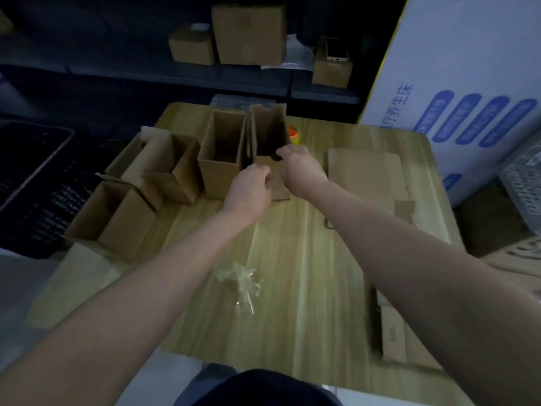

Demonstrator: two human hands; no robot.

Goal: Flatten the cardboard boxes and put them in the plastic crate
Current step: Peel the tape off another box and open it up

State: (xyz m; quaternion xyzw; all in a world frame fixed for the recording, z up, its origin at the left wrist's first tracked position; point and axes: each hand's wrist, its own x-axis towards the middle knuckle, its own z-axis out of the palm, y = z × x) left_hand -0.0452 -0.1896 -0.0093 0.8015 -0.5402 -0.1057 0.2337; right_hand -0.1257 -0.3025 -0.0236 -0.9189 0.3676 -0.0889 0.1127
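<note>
An upright open cardboard box (270, 133) stands at the far middle of the wooden table (307, 259). My right hand (301, 171) grips its near rim with fingers hooked inside. My left hand (250, 187) is closed against the box's near front wall. A second open box (222, 150) stands just left of it, and two more open boxes (172, 165) (117, 218) lie toward the table's left edge. A flattened box (366, 174) lies on the table to the right. A dark plastic crate (32, 177) sits off the table's left side.
Crumpled clear tape (243, 284) lies in the table's near middle. An orange-capped item (293, 133) stands behind the held box. Flat cardboard (395, 332) hangs at the right near edge. A large white printed carton (468, 83) leans at the right. Shelved boxes (248, 33) stand behind.
</note>
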